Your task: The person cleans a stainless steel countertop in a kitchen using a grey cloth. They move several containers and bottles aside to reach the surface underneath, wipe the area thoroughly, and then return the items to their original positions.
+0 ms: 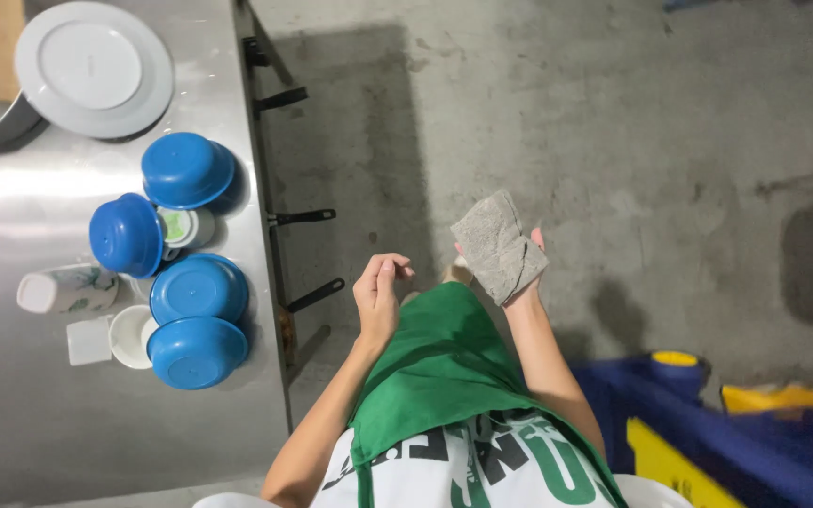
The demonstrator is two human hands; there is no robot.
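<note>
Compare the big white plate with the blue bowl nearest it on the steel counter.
The white plate is wide, flat and pale; the blue bowl is narrower, domed and bright blue. The plate sits apart near the counter's far end; the bowl is grouped with other blue bowls. Both rest upside down on the steel counter, untouched by either hand.

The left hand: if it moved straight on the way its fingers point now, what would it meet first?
Probably nothing near: the left hand, empty with curled fingers, points up-frame over bare concrete floor. The steel table lies off to its side. Depth is unclear.
</note>
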